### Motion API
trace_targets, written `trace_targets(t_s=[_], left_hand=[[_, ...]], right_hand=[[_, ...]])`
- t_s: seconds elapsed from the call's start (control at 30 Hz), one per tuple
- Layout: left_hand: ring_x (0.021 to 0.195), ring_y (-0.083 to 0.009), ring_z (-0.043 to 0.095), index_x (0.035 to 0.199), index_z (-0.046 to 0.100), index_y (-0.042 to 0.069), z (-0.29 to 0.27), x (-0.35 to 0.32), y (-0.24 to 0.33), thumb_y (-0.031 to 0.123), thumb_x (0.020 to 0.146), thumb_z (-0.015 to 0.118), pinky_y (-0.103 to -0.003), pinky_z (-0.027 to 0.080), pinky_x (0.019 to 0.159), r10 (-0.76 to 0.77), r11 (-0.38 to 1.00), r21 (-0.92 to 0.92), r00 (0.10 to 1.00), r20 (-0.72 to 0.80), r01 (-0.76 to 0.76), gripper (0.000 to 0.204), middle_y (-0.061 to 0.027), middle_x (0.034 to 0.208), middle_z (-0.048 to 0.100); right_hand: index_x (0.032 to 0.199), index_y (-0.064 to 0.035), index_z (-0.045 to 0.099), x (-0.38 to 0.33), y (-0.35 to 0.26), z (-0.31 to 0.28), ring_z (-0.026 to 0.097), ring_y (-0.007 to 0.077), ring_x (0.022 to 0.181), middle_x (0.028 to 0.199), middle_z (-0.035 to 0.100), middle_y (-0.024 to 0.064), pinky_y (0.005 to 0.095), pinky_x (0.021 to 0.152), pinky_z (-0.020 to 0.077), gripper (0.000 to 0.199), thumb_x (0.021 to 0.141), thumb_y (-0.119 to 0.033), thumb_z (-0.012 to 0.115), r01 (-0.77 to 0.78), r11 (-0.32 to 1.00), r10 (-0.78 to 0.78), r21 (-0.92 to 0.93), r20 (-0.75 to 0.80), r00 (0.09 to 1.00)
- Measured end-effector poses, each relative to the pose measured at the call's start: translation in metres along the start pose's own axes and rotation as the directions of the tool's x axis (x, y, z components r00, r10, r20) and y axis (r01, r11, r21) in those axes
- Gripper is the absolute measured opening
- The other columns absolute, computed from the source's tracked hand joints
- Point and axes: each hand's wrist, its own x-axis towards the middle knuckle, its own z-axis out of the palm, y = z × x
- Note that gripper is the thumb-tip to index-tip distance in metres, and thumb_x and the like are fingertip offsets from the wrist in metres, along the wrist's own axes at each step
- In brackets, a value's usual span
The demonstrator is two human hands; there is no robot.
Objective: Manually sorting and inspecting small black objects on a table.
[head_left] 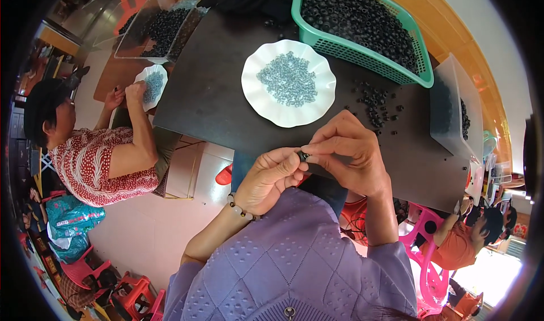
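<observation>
My left hand (267,180) pinches a small black cylindrical part (302,156) between thumb and forefinger, just off the table's near edge. Thumb and fingertips of my right hand (356,155) close on the same part from the right; whether they hold a second small piece there is too small to tell. Beyond my hands stands a white scalloped plate (258,97) with a heap of small clear, bluish pieces (289,78). Loose black parts (375,102) like the one in my fingers lie scattered on the dark table (198,94), right of the plate.
A green perforated basket (362,56) full of black parts stands at the back. At the right edge is a clear plastic bin (453,114). On the left, a person (107,145) works at another plate (162,74), near a clear box (127,51). Pink chairs (428,253) stand at the right.
</observation>
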Motion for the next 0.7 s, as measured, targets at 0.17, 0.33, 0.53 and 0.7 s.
trace_targets(t_s=[0.17, 0.33, 0.53, 0.7], left_hand=[[0.076, -0.0083, 0.062, 0.111, 0.064, 0.004, 0.001, 0.001, -0.005, 0.021, 0.091, 0.063, -0.02, 0.048, 0.069, 0.025, 0.998, 0.058, 1.0, -0.016, -0.024, 0.026, -0.004, 0.09, 0.068], [0.076, -0.0082, 0.061, 0.111, 0.064, 0.003, 0.0, 0.005, -0.01, 0.021, 0.091, 0.062, -0.019, 0.048, 0.068, 0.031, 0.996, 0.082, 0.999, -0.024, -0.029, 0.027, -0.0044, 0.089, 0.068], [0.078, -0.0084, 0.059, 0.113, 0.062, 0.002, 0.006, 0.009, -0.012, 0.021, 0.093, 0.06, -0.021, 0.048, 0.071, -0.022, 1.0, 0.017, 1.0, 0.023, 0.021, 0.028, -0.003, 0.089, 0.066], [0.078, -0.0086, 0.054, 0.111, 0.059, 0.002, 0.006, 0.011, -0.014, 0.019, 0.092, 0.061, -0.024, 0.046, 0.072, -0.083, 0.996, -0.031, 0.997, -0.005, 0.082, 0.026, -0.0006, 0.088, 0.06]], right_hand=[[0.088, -0.0102, 0.074, -0.007, 0.001, -0.003, 0.054, 0.0159, 0.079, 0.081, 0.064, -0.0002, 0.0273, 0.068, 0.0442, 0.027, 0.064, 0.004, 0.074, -0.014, 0.999, 0.014, -0.04, -0.01, 1.0], [0.087, -0.0098, 0.074, -0.011, 0.002, -0.007, 0.054, 0.0161, 0.079, 0.082, 0.064, 0.0, 0.0276, 0.069, 0.0446, 0.026, 0.063, 0.001, 0.077, -0.012, 0.999, 0.011, -0.052, -0.014, 1.0], [0.088, -0.0086, 0.074, -0.018, 0.001, -0.014, 0.055, 0.0164, 0.08, 0.082, 0.065, 0.001, 0.0281, 0.07, 0.0449, 0.024, 0.064, -0.003, 0.077, -0.03, 0.997, 0.028, -0.066, -0.036, 0.999], [0.089, -0.0063, 0.073, -0.041, 0.012, -0.047, 0.056, 0.0167, 0.081, 0.083, 0.065, 0.0042, 0.0289, 0.071, 0.0448, 0.019, 0.07, -0.004, 0.075, -0.151, 0.983, 0.13, -0.105, -0.185, 0.974]])
